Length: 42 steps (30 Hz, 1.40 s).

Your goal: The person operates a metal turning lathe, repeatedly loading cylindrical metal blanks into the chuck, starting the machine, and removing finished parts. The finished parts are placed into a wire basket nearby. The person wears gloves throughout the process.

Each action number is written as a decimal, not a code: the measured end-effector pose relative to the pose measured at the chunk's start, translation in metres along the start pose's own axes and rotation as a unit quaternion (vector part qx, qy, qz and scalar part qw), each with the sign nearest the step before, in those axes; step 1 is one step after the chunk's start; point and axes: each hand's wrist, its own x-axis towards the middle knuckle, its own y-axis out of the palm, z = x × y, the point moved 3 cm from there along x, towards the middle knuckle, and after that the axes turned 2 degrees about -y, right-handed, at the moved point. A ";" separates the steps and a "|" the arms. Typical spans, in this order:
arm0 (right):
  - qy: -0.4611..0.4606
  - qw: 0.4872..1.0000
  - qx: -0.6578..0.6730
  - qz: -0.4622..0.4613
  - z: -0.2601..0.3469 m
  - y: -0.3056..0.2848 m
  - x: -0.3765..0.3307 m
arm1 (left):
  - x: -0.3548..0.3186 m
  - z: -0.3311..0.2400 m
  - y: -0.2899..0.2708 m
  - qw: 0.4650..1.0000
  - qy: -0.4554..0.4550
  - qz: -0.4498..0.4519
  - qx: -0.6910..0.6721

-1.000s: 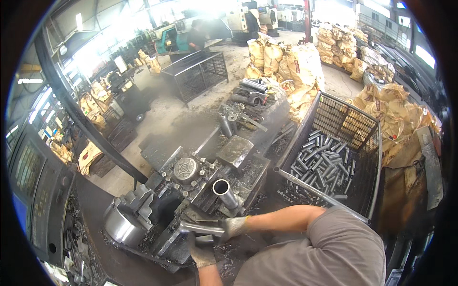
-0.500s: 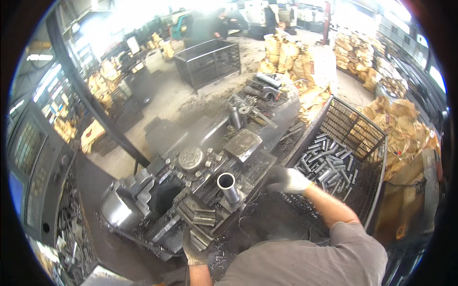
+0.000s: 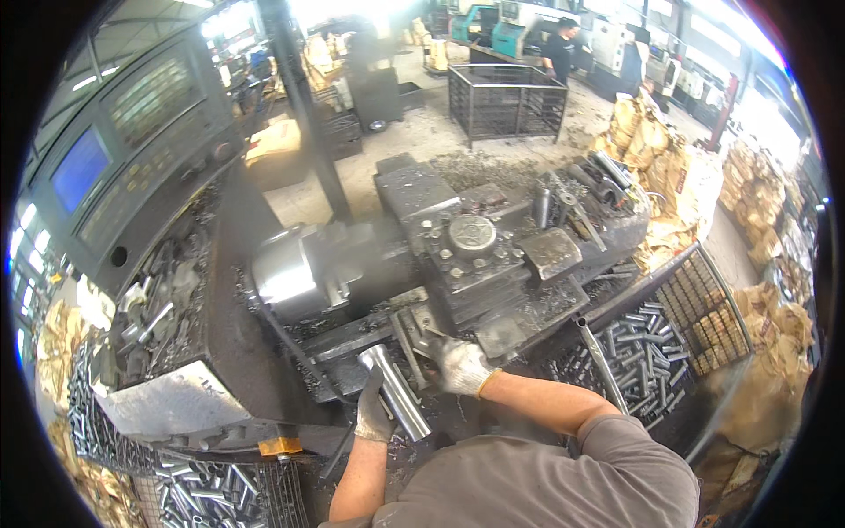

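Note:
My left hand [image 3: 374, 412], in a white glove with dark fingers, is closed around a shiny metal tube [image 3: 400, 398]. The tube leans, its upper end by the machine bed and its lower end toward my body. My right hand [image 3: 466, 366], gloved alike, reaches to the slotted metal block [image 3: 410, 339] on the lathe carriage. Its fingers are dark against the metal, so whether they grip anything is unclear. Left of the block is the lathe chuck [image 3: 295, 275], bright and partly smeared. A round bolted cap [image 3: 473, 234] tops the tool post beyond my right hand.
A mesh bin [image 3: 704, 308] of short metal tubes stands at the right; another pile of tubes [image 3: 207, 495] lies at lower left. The control panel [image 3: 132, 167] rises at left. Farther off are an open-topped metal cage [image 3: 506, 101], stacked sacks [image 3: 660, 167] and a person [image 3: 559, 55].
The view has swung left. My right hand has come from beside the tube bin to the block. My left hand, earlier at the block, now holds a tube near my body.

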 end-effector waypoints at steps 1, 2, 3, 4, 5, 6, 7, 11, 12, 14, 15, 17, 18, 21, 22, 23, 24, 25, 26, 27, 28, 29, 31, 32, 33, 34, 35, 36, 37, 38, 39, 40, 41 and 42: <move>0.029 0.998 -0.055 0.018 -0.018 0.022 0.011 | -0.003 -0.008 -0.001 1.000 0.014 -0.009 0.012; 0.013 0.996 -0.091 0.000 -0.027 0.032 0.014 | -0.008 -0.013 -0.003 0.999 0.025 -0.022 0.021; -0.002 0.991 -0.129 -0.019 -0.037 0.038 0.017 | -0.011 -0.017 -0.004 0.998 0.035 -0.033 0.029; -0.029 0.990 -0.137 -0.030 -0.047 0.048 0.020 | -0.008 -0.018 -0.013 0.999 0.042 -0.014 0.016; 0.026 0.998 -0.031 0.047 -0.036 0.022 0.029 | -0.008 -0.020 -0.017 0.998 0.055 -0.028 0.017; 0.025 0.998 0.058 0.009 -0.029 -0.002 0.028 | -0.007 -0.020 -0.016 0.997 0.064 -0.039 0.016; 0.024 0.988 0.147 -0.028 -0.023 -0.025 0.027 | -0.005 -0.019 -0.017 0.996 0.073 -0.050 0.017; 0.123 0.899 0.412 0.083 0.005 -0.079 0.031 | 0.011 -0.016 -0.001 0.991 0.105 -0.047 -0.067; 0.108 0.914 0.377 0.106 -0.001 -0.060 0.034 | 0.017 -0.012 0.003 0.987 0.114 -0.041 -0.102; 0.108 0.924 0.303 0.206 0.030 -0.044 0.038 | 0.019 -0.009 0.028 0.981 0.174 -0.048 -0.074; 0.090 0.934 0.280 0.204 0.040 -0.037 0.039 | 0.016 -0.010 0.044 0.977 0.204 -0.050 -0.039; 0.059 0.926 0.339 0.157 0.040 -0.040 0.042 | 0.007 -0.029 0.065 0.962 0.267 0.036 0.034; 0.042 0.920 0.366 0.130 0.037 -0.048 0.047 | 0.003 -0.040 0.067 0.948 0.302 0.043 0.085; -0.091 0.940 0.323 0.062 0.060 -0.148 0.058 | -0.010 -0.069 0.073 0.910 0.372 0.103 0.150; -0.159 0.944 0.281 0.063 0.062 -0.177 0.072 | -0.010 -0.074 0.058 0.906 0.374 0.058 0.188; -0.218 0.944 0.239 0.059 0.055 -0.203 0.092 | -0.007 -0.075 0.045 0.902 0.368 0.018 0.226; -0.258 0.952 0.163 0.013 0.047 -0.221 0.117 | -0.005 -0.070 0.020 0.915 0.351 -0.017 0.197; -0.291 0.952 0.086 -0.035 0.040 -0.236 0.141 | -0.001 -0.060 -0.010 0.927 0.331 -0.051 0.167; -0.250 0.968 0.014 -0.008 0.030 -0.245 0.172 | -0.003 -0.049 -0.032 0.936 0.314 -0.085 0.135; -0.203 0.977 -0.062 0.017 0.017 -0.253 0.202 | -0.009 -0.037 -0.043 0.935 0.305 -0.129 0.128; -0.218 0.964 -0.154 0.013 -0.003 -0.251 0.233 | -0.013 -0.024 -0.052 0.934 0.292 -0.169 0.120; -0.243 0.942 -0.233 0.002 -0.027 -0.238 0.256 | -0.016 -0.012 -0.062 0.932 0.278 -0.204 0.112; -0.302 0.880 -0.366 -0.032 -0.073 -0.213 0.289 | -0.018 0.012 -0.091 0.932 0.254 -0.244 0.089; -0.308 0.894 -0.325 0.003 -0.081 -0.200 0.296 | -0.027 0.022 -0.104 0.927 0.246 -0.272 0.075; -0.247 0.907 -0.321 0.114 -0.069 -0.196 0.298 | -0.038 0.032 -0.116 0.920 0.243 -0.299 0.065; -0.236 0.926 -0.261 0.138 -0.088 -0.174 0.314 | -0.047 0.039 -0.121 0.914 0.241 -0.321 0.060; -0.228 0.939 -0.198 0.166 -0.104 -0.148 0.329 | -0.057 0.047 -0.126 0.906 0.236 -0.348 0.053; -0.231 0.943 -0.142 0.196 -0.096 -0.144 0.329 | -0.069 0.057 -0.135 0.897 0.229 -0.377 0.031; -0.227 0.944 -0.088 0.224 -0.084 -0.147 0.324 | -0.079 0.062 -0.147 0.889 0.219 -0.401 0.009; -0.221 0.942 -0.030 0.250 -0.075 -0.146 0.321 | -0.089 0.063 -0.158 0.880 0.209 -0.425 -0.008; -0.218 0.940 -0.042 0.259 -0.067 -0.139 0.322 | -0.098 0.061 -0.170 0.870 0.228 -0.438 -0.009; -0.215 0.938 -0.058 0.266 -0.057 -0.135 0.325 | -0.102 0.059 -0.183 0.860 0.247 -0.446 -0.011; -0.214 0.934 -0.074 0.276 -0.052 -0.131 0.325 | -0.107 0.058 -0.196 0.849 0.266 -0.457 -0.014; -0.221 0.932 -0.067 0.279 -0.051 -0.132 0.324 | -0.111 0.057 -0.211 0.825 0.273 -0.494 -0.024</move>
